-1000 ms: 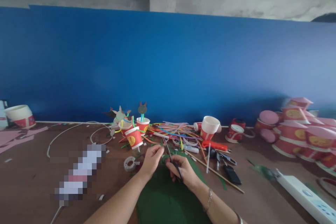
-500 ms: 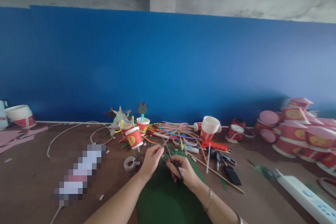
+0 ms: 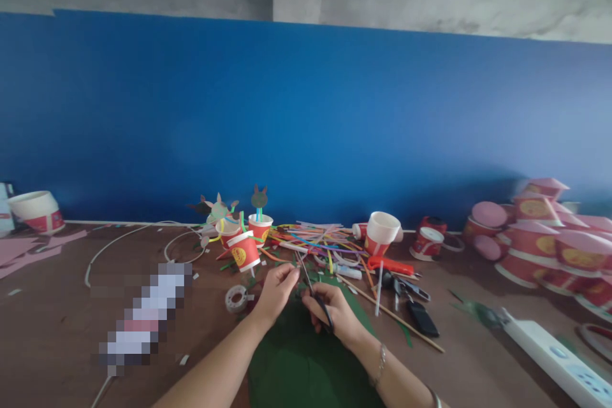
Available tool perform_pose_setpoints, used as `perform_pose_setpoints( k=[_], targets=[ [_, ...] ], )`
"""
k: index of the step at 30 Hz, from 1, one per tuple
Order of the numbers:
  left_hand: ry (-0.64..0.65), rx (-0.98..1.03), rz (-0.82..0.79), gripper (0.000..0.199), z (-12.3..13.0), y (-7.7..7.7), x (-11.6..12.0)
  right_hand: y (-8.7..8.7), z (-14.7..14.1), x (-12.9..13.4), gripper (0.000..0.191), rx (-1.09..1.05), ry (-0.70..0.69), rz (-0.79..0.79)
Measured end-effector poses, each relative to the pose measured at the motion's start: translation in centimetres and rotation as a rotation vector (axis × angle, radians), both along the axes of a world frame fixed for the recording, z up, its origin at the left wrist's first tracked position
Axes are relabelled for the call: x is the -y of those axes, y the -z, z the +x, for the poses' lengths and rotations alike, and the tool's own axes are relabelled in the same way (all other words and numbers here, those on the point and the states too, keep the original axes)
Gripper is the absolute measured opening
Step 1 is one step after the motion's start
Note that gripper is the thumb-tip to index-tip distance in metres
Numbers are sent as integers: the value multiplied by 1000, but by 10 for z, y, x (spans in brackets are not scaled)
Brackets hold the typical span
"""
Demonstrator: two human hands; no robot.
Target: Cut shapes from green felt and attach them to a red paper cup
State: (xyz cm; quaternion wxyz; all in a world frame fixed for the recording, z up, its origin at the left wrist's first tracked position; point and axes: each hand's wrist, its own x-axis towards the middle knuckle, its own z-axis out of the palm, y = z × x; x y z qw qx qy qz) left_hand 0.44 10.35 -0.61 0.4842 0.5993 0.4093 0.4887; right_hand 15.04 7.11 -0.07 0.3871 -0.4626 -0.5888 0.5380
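Note:
Black-handled scissors (image 3: 321, 308) are in my right hand (image 3: 335, 313), their blades pointing up and left with the tips near my left fingers. My left hand (image 3: 277, 293) is pinched closed at the blade tips; whatever it holds is too small to name. A small dark green piece (image 3: 301, 288) shows between the two hands, beside the scissors. Under both hands lies a large dark green sheet (image 3: 306, 363). A clear roll of tape (image 3: 236, 299) rests left of my left hand.
Coloured strips (image 3: 315, 239) lie heaped behind my hands. Red and white cups (image 3: 244, 251) stand left of them. To the right are a wooden stick (image 3: 396, 317), black keys (image 3: 422, 317), a power strip (image 3: 559, 354) and stacked pink-topped cups (image 3: 535, 245).

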Motion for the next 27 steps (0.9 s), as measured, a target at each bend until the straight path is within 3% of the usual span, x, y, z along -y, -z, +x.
perform_pose_setpoints(
  k=[13, 18, 27],
  targets=[
    [-38, 15, -28, 37, 0, 3, -1, 0, 1, 0, 31, 1, 24, 5],
    [51, 43, -88, 35, 2, 4, 0, 2, 1, -2, 29, -43, 61, 15],
    [70, 115, -87, 30, 2, 4, 0, 1, 2, -1, 31, -36, 14, 7]
  ],
)
